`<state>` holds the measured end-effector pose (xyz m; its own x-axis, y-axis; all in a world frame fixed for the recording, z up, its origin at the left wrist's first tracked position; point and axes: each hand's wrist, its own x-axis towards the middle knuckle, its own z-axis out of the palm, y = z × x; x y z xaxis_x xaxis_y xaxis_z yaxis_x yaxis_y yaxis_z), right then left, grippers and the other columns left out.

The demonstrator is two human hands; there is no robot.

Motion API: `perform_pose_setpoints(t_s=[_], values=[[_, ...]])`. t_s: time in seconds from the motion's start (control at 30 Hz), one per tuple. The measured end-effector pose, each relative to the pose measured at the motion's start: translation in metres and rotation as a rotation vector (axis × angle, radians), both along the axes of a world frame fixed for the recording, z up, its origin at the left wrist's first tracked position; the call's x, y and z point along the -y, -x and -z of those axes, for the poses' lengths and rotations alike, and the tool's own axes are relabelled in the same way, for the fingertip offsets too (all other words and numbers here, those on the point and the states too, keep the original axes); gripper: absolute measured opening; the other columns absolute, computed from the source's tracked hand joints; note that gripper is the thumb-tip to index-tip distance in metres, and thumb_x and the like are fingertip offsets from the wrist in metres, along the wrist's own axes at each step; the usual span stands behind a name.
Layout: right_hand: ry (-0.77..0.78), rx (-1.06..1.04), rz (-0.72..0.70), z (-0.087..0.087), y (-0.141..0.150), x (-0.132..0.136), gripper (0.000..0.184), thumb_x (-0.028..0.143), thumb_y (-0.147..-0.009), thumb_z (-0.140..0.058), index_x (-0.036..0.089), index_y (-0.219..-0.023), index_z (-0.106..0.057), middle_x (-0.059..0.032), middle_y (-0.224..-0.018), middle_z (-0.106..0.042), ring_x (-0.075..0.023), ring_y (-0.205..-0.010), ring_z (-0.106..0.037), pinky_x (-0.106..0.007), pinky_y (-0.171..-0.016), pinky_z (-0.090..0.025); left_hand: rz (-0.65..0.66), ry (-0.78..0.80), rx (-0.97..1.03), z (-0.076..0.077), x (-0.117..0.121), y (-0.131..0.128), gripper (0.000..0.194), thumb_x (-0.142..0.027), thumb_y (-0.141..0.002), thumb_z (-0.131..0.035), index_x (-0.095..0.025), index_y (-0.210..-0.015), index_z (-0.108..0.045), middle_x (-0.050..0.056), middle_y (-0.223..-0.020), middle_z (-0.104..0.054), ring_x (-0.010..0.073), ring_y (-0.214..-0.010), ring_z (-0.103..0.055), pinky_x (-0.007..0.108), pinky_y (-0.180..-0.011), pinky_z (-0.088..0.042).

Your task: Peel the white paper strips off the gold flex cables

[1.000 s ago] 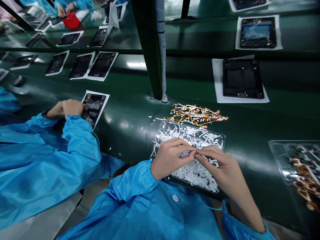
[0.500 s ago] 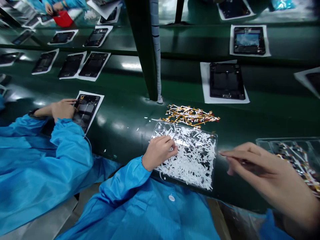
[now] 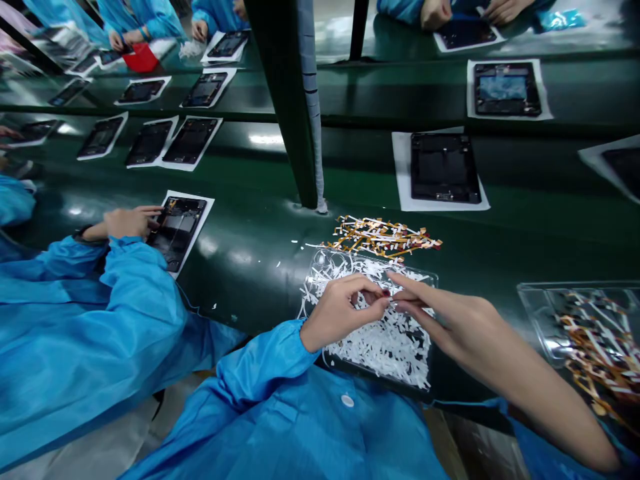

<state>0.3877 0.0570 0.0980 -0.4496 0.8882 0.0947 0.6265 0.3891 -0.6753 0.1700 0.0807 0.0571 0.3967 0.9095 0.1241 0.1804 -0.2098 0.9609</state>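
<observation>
My left hand [image 3: 340, 312] and my right hand [image 3: 445, 320] meet fingertip to fingertip above a clear plastic tray [image 3: 430, 275] full of white paper strips [image 3: 380, 343]. Both hands are closed in a pinch on a small piece between them, too small to name. Just behind the tray lies a loose pile of orange flex strips with white tabs [image 3: 383, 237] on the dark green belt [image 3: 525, 233].
A second clear tray [image 3: 543, 313] with orange strips sits at the right. A black device frame on white paper [image 3: 443, 168] lies beyond the pile. A co-worker's hand [image 3: 131, 221] rests on another device frame [image 3: 177, 225] at the left. A green post [image 3: 285, 100] rises from the belt.
My right hand swung out to the right toward the second tray, then came back to meet my left hand over the white strips. The view shifted slightly.
</observation>
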Motion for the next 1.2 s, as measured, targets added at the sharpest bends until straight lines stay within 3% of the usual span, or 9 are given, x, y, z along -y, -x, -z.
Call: perform_pose_setpoints(t_s=[0.17,0.3,0.53,0.67,0.73,0.87,0.93,1.07,1.2], values=[[-0.113,0.113,0.076,0.008,0.004,0.005,0.048,0.034,-0.104,-0.050,0.025,-0.151,-0.051,-0.0054,-0.099,-0.080,-0.0244,-0.073,-0.076,-0.034,-0.058,-0.052,-0.072,-0.128,-0.083,0.001,0.005,-0.002,0.007,-0.021,-0.088,-0.069,-0.018,-0.093,-0.072,0.003,-0.086,-0.072,0.0148,-0.077,-0.067,0.029,-0.073,-0.055],[-0.171,0.123,0.112,0.012,0.012,0.004,0.026,0.033,-0.104,-0.051,0.021,-0.119,-0.068,-0.0053,-0.097,-0.079,-0.0218,-0.073,-0.075,-0.032,-0.060,-0.051,-0.071,-0.075,-0.136,-0.001,0.004,-0.003,0.006,-0.020,-0.087,-0.068,-0.018,-0.091,-0.071,0.002,-0.084,-0.071,0.0141,-0.075,-0.065,0.028,-0.071,-0.053],[-0.530,0.348,0.182,0.021,0.032,0.011,0.011,0.018,-0.098,-0.057,0.019,-0.091,-0.066,-0.0042,-0.078,-0.072,-0.0179,-0.065,-0.066,-0.032,-0.059,-0.039,-0.070,0.212,0.020,0.010,0.000,-0.003,0.011,-0.027,-0.084,-0.075,-0.017,-0.084,-0.071,0.001,-0.078,-0.070,0.0116,-0.068,-0.060,0.025,-0.063,-0.048],[-0.589,0.388,0.244,0.030,0.046,0.014,0.009,0.015,-0.093,-0.059,0.020,-0.087,-0.064,-0.0033,-0.073,-0.068,-0.0172,-0.063,-0.063,-0.032,-0.058,-0.036,-0.041,0.456,0.184,0.017,-0.003,-0.005,0.020,-0.031,-0.084,-0.074,-0.015,-0.078,-0.064,0.001,-0.074,-0.067,0.0095,-0.063,-0.058,0.024,-0.061,-0.049],[-0.522,0.290,0.303,0.034,0.052,0.014,0.009,0.017,-0.092,-0.058,0.021,-0.085,-0.061,-0.0017,-0.070,-0.066,-0.0157,-0.059,-0.060,-0.031,-0.056,-0.037,-0.115,0.353,0.146,0.017,-0.001,-0.006,0.018,-0.028,-0.085,-0.073,-0.016,-0.077,-0.063,0.000,-0.073,-0.066,0.0102,-0.064,-0.059,0.024,-0.061,-0.049],[-0.182,0.011,0.342,0.036,0.049,0.014,0.008,0.019,-0.091,-0.056,0.023,-0.084,-0.056,0.0020,-0.068,-0.061,-0.0126,-0.055,-0.056,-0.027,-0.055,-0.042,-0.280,-0.088,-0.036,0.014,0.007,-0.006,0.008,-0.024,-0.089,-0.070,-0.018,-0.086,-0.073,0.004,-0.084,-0.072,0.0151,-0.077,-0.065,0.029,-0.070,-0.054],[-0.144,-0.001,0.295,0.033,0.041,0.015,0.010,0.020,-0.093,-0.056,0.023,-0.084,-0.058,0.0021,-0.068,-0.061,-0.0128,-0.056,-0.057,-0.028,-0.057,-0.044,-0.264,-0.080,-0.012,0.013,0.009,-0.004,0.011,-0.027,-0.093,-0.068,-0.018,-0.092,-0.076,0.006,-0.091,-0.075,0.0165,-0.082,-0.067,0.031,-0.074,-0.055],[-0.433,0.180,0.231,0.024,0.029,0.018,0.010,0.019,-0.097,-0.061,0.020,-0.105,-0.067,-0.0044,-0.087,-0.074,-0.0168,-0.070,-0.068,-0.031,-0.066,-0.048,-0.094,0.279,0.131,0.012,0.004,0.001,0.022,-0.038,-0.093,-0.071,-0.018,-0.086,-0.078,0.004,-0.082,-0.073,0.0148,-0.074,-0.065,0.029,-0.068,-0.052],[-0.705,0.352,0.155,0.026,0.036,0.016,0.022,0.016,-0.094,-0.069,0.014,-0.116,-0.066,-0.0097,-0.100,-0.078,-0.0217,-0.084,-0.073,-0.034,-0.075,-0.052,-0.100,0.361,0.253,0.010,0.001,0.002,0.027,-0.046,-0.086,-0.078,-0.019,-0.082,-0.080,0.005,-0.089,-0.073,0.0163,-0.087,-0.064,0.031,-0.083,-0.051]])
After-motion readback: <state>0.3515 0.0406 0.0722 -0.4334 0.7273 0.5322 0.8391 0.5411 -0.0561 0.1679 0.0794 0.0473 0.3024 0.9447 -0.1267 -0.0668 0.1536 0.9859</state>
